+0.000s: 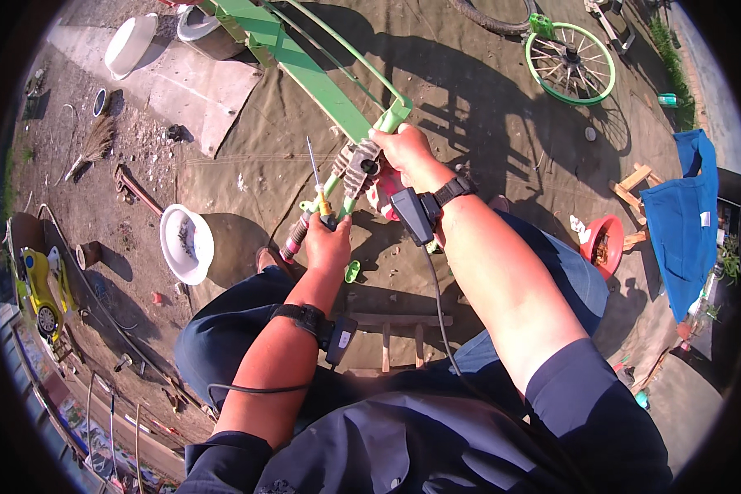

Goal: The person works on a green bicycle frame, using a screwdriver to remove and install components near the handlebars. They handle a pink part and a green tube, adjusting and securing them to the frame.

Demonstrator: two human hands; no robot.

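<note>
Apparently we're bracing a green metal frame, right fingers clamping it, left fingers a yellow-and-black-handled screwdriver probably needing aiming.

Pretty sunny out here, hard shadows across an olive-brown ground sheet, rubbly dirt left, grass and grey pavement upper right.

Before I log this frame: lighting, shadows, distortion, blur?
Head view: harsh sun, hard dark shadows on the olive ground cloth; head view: white basin very bright; head view: strong fisheye bend, black corners; head view: screwdriver in left hand fairly sharp.
</note>
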